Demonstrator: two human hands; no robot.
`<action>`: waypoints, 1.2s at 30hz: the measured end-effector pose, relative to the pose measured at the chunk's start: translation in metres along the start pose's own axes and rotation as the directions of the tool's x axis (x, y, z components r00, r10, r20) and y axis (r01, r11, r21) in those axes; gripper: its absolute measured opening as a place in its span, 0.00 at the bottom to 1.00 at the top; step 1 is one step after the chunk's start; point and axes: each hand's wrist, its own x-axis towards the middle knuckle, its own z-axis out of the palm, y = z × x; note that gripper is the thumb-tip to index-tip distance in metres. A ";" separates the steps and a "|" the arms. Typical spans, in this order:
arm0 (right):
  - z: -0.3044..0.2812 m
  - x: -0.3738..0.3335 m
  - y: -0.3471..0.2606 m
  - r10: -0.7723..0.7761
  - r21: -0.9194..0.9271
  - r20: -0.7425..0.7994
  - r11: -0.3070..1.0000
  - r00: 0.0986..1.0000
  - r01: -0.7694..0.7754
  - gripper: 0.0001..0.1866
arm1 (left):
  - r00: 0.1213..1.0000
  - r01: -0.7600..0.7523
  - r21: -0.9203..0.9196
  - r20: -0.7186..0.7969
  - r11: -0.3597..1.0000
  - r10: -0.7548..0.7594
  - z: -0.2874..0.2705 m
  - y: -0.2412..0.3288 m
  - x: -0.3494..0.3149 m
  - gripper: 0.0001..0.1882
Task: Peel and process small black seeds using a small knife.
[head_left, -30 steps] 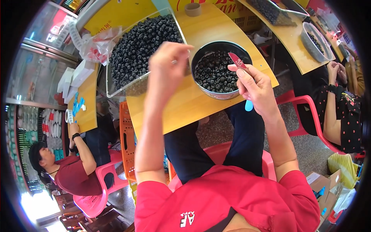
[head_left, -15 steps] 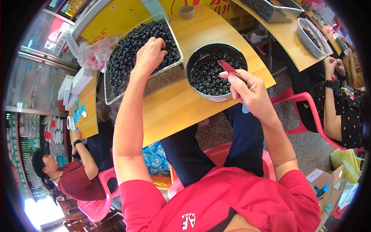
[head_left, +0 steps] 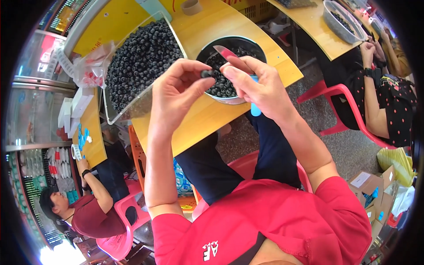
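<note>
My left hand [head_left: 176, 90] pinches one small dark round fruit [head_left: 206, 73] between thumb and fingertips, above the near edge of a round metal bowl [head_left: 229, 100] of the same dark fruits. My right hand [head_left: 256, 86] grips a small knife with a light blue handle [head_left: 255, 109]; its blade [head_left: 224, 52] points up and left over the bowl, close to the held fruit. A clear rectangular tray [head_left: 132, 111] heaped with dark fruits sits to the left on the yellow wooden table [head_left: 198, 119].
A roll of tape [head_left: 191, 6] lies at the table's far edge. Another person in red [head_left: 95, 212] sits at lower left. At right, a person in a black dotted top [head_left: 388, 97] sits on a red chair by a second table with a tray [head_left: 340, 17]. Cardboard boxes [head_left: 375, 190] stand lower right.
My left hand reached into the clear tray, then came back toward the bowl with one fruit. My right hand with the knife closed in to meet it.
</note>
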 end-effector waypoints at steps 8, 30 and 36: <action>0.006 -0.002 0.006 0.028 0.078 0.065 0.996 0.997 -0.033 0.17 | 0.990 -0.110 0.210 -0.060 0.972 0.125 0.025 -0.008 -0.011 0.06; 0.000 -0.002 0.018 0.157 0.185 0.200 0.963 0.967 -0.194 0.13 | 0.957 -0.229 0.186 -0.137 0.956 0.256 0.032 -0.032 -0.019 0.08; 0.000 -0.002 0.018 0.218 0.303 0.275 0.905 0.936 -0.300 0.14 | 0.969 -0.220 -0.231 -0.164 0.948 0.185 0.039 -0.046 -0.024 0.09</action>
